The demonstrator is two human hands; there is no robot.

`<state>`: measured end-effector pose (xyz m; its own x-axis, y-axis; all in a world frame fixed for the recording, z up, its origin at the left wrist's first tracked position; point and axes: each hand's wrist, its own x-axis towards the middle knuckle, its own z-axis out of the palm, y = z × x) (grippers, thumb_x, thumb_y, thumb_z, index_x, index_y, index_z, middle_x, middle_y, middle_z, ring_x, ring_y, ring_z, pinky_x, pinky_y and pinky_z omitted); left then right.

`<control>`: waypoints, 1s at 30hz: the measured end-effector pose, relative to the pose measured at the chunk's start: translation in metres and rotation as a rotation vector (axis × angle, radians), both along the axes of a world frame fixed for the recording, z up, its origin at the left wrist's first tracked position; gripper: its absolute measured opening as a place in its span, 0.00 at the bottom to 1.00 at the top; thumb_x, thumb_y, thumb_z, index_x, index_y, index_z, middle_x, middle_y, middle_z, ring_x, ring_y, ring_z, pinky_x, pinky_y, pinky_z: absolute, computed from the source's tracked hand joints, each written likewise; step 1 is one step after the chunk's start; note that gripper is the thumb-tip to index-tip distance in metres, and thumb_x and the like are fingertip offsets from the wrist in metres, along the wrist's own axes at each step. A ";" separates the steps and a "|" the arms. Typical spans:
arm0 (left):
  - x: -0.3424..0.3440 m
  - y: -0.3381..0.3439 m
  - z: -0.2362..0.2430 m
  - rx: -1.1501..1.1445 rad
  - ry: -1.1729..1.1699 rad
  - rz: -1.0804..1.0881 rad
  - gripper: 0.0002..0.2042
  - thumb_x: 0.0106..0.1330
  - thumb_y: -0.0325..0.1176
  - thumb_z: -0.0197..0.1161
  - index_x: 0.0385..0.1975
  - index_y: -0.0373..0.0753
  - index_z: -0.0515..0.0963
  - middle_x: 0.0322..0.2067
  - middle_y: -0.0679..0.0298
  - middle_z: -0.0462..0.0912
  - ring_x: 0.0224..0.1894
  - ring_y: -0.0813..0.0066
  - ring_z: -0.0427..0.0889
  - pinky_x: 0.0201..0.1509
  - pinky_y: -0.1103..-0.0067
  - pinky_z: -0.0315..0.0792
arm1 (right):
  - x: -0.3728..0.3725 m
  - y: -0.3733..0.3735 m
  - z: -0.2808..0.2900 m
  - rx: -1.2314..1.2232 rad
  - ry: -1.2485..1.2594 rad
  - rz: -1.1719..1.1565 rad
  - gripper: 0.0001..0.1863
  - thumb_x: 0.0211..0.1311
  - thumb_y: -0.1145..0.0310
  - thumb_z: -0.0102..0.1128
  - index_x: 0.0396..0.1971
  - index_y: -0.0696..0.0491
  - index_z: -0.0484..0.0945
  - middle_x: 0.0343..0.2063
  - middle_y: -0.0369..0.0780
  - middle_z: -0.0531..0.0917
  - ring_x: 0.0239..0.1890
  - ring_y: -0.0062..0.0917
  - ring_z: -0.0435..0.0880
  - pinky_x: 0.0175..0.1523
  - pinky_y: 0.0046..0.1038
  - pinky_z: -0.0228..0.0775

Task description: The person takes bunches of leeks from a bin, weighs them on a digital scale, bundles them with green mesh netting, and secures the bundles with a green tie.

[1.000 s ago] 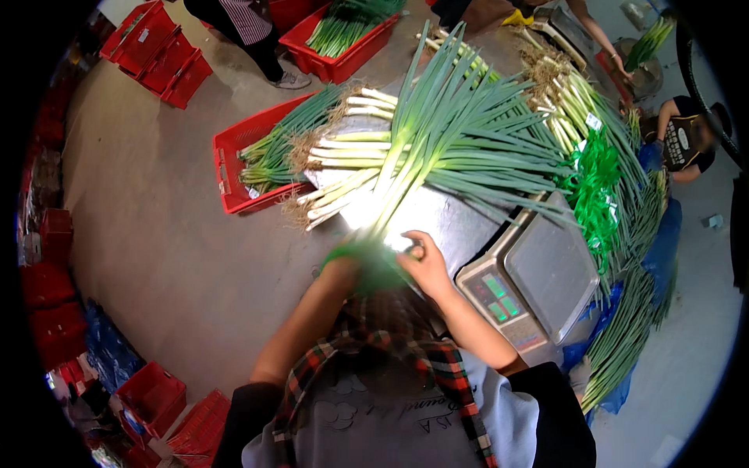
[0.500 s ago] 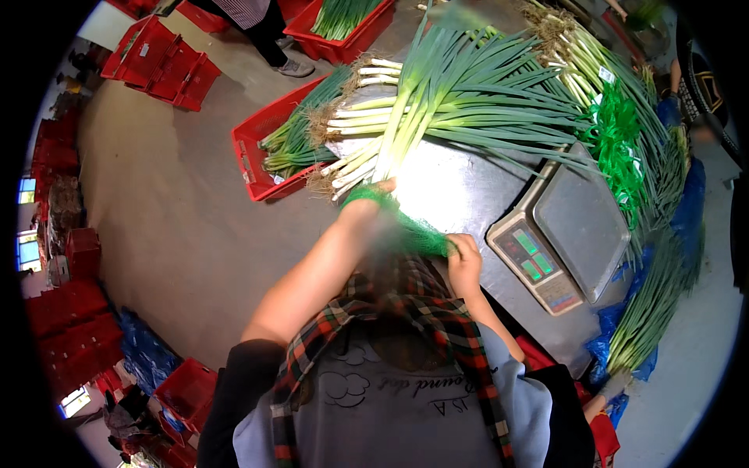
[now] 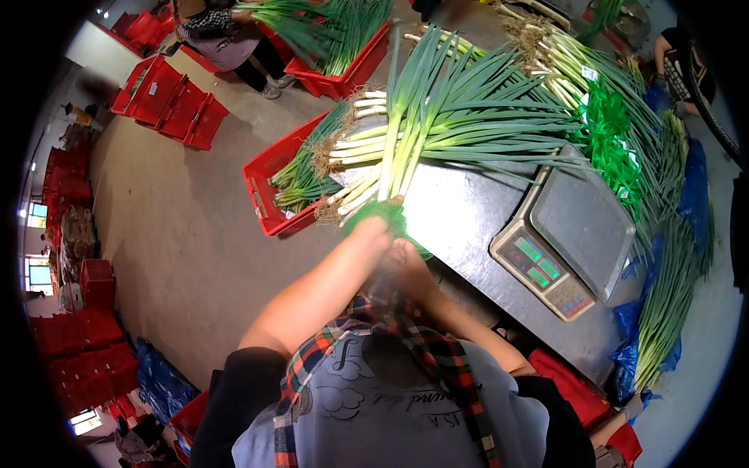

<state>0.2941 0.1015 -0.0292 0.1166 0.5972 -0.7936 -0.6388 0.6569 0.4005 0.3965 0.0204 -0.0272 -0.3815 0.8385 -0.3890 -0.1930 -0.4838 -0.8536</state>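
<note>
A bunch of green onions (image 3: 396, 148) points away from me, its white ends toward my hands and its green tops toward the far side. A green mesh bag (image 3: 399, 218) is around those white ends. My left hand (image 3: 373, 230) is closed on the mesh and the stalk ends. Just below it, close to my left wrist, my right hand (image 3: 402, 256) is closed on the lower part of the mesh; its fingers are partly blurred. More green onions (image 3: 367, 146) lie crosswise beneath the bunch, roots to the left, on the metal table (image 3: 452, 209).
A digital scale (image 3: 546, 257) stands on the table's right, beside green mesh bags (image 3: 608, 132) and piled onions (image 3: 562, 66). A red crate (image 3: 261, 175) of onions sits left of the table. Farther off are stacked red crates (image 3: 168, 101) and a person (image 3: 226, 47) handling onions.
My right hand has moved left from the stretched-out mesh to beside my left hand. The view has shifted, and more of the far person now shows, with onions in hand.
</note>
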 end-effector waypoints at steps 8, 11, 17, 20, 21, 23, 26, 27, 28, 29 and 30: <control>-0.007 -0.018 0.016 -0.037 0.103 -0.135 0.07 0.59 0.34 0.55 0.33 0.39 0.71 0.26 0.62 0.74 0.23 0.73 0.73 0.22 0.76 0.70 | 0.023 0.057 -0.012 -0.158 0.404 -0.363 0.45 0.57 0.72 0.51 0.60 0.43 0.25 0.60 0.47 0.46 0.54 0.33 0.62 0.50 0.33 0.64; -0.010 -0.026 0.028 -0.054 0.153 -0.215 0.06 0.58 0.34 0.56 0.32 0.41 0.71 0.26 0.64 0.75 0.25 0.75 0.73 0.24 0.76 0.68 | 0.023 0.091 -0.055 0.187 0.211 -0.296 0.27 0.55 0.74 0.54 0.55 0.52 0.59 0.53 0.46 0.65 0.45 0.28 0.71 0.45 0.25 0.66; -0.019 -0.053 0.055 0.159 0.569 -0.217 0.10 0.55 0.31 0.58 0.36 0.38 0.72 0.27 0.67 0.75 0.24 0.79 0.71 0.25 0.82 0.66 | 0.070 0.200 -0.063 0.468 -0.710 -0.894 0.07 0.51 0.71 0.55 0.23 0.60 0.72 0.22 0.41 0.77 0.25 0.25 0.74 0.33 0.25 0.66; -0.042 -0.081 0.016 0.456 0.859 -0.320 0.13 0.53 0.27 0.59 0.40 0.36 0.71 0.25 0.68 0.74 0.23 0.82 0.69 0.25 0.86 0.64 | 0.120 0.250 -0.047 0.257 -0.244 -0.868 0.07 0.56 0.71 0.53 0.22 0.57 0.71 0.17 0.37 0.74 0.14 0.19 0.67 0.20 0.19 0.58; -0.043 -0.086 0.012 0.548 0.961 -0.342 0.14 0.53 0.26 0.59 0.40 0.36 0.71 0.25 0.68 0.74 0.23 0.83 0.69 0.25 0.86 0.64 | 0.136 0.255 -0.043 0.348 -0.331 -0.824 0.06 0.55 0.71 0.53 0.27 0.59 0.71 0.18 0.37 0.75 0.17 0.22 0.71 0.24 0.21 0.63; -0.042 -0.097 0.027 0.499 1.044 -0.327 0.15 0.52 0.25 0.59 0.41 0.35 0.70 0.23 0.67 0.73 0.24 0.83 0.69 0.27 0.84 0.65 | 0.117 0.211 0.018 0.758 -0.965 -0.902 0.15 0.53 0.71 0.53 0.40 0.62 0.69 0.38 0.42 0.75 0.39 0.29 0.72 0.45 0.28 0.63; -0.044 -0.107 0.032 0.496 1.238 -0.358 0.16 0.50 0.27 0.59 0.41 0.38 0.70 0.26 0.60 0.76 0.28 0.69 0.74 0.33 0.78 0.68 | 0.022 0.113 0.058 1.018 -0.772 -0.282 0.33 0.45 0.64 0.61 0.52 0.59 0.60 0.51 0.47 0.63 0.54 0.38 0.61 0.58 0.35 0.50; -0.044 -0.115 0.031 0.506 1.354 -0.365 0.16 0.50 0.27 0.59 0.41 0.38 0.70 0.28 0.59 0.75 0.30 0.65 0.74 0.34 0.76 0.68 | -0.004 0.091 0.054 1.124 -0.818 -0.025 0.44 0.34 0.57 0.67 0.54 0.55 0.58 0.53 0.49 0.60 0.54 0.44 0.59 0.59 0.38 0.47; -0.044 -0.121 0.034 0.513 1.476 -0.383 0.16 0.49 0.27 0.60 0.40 0.39 0.71 0.30 0.57 0.75 0.32 0.61 0.74 0.35 0.74 0.68 | -0.027 0.082 0.049 1.142 -0.896 0.019 0.39 0.34 0.57 0.66 0.51 0.55 0.62 0.51 0.49 0.63 0.52 0.42 0.62 0.58 0.36 0.51; -0.043 -0.121 0.035 0.537 1.594 -0.394 0.16 0.49 0.28 0.60 0.40 0.39 0.71 0.32 0.56 0.75 0.34 0.57 0.74 0.36 0.73 0.68 | -0.040 0.086 0.040 1.168 -0.986 0.054 0.35 0.34 0.57 0.65 0.47 0.54 0.67 0.48 0.49 0.67 0.51 0.39 0.64 0.56 0.34 0.55; -0.045 -0.122 0.036 0.525 1.641 -0.442 0.16 0.48 0.28 0.60 0.39 0.39 0.71 0.33 0.56 0.75 0.35 0.56 0.73 0.37 0.71 0.68 | -0.045 0.104 0.029 1.089 -1.000 0.129 0.26 0.36 0.60 0.63 0.40 0.54 0.71 0.42 0.48 0.71 0.46 0.38 0.69 0.50 0.34 0.61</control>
